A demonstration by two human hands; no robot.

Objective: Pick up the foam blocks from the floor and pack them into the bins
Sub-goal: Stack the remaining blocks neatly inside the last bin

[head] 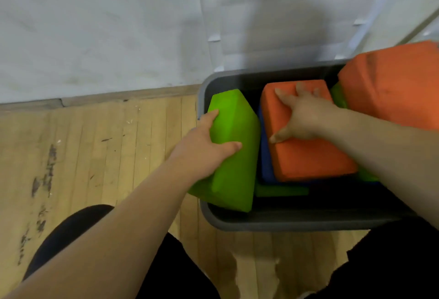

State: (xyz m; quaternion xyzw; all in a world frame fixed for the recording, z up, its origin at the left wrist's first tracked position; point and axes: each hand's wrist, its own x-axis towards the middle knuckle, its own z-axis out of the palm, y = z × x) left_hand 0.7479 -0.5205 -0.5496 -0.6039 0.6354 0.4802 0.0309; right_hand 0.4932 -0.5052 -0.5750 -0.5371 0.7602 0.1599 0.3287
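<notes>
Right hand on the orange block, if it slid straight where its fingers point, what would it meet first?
Probably the far wall of the gray bin, past the orange block that the right hand lies flat on; only a dark gap shows between. Depth is unclear.

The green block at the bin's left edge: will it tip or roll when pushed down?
Probably light for its size: the left hand holds the green block alone. It overhangs the rim of the bin, so it may tip outward if released. Its flat, matte faces likely won't roll or slip.
</notes>
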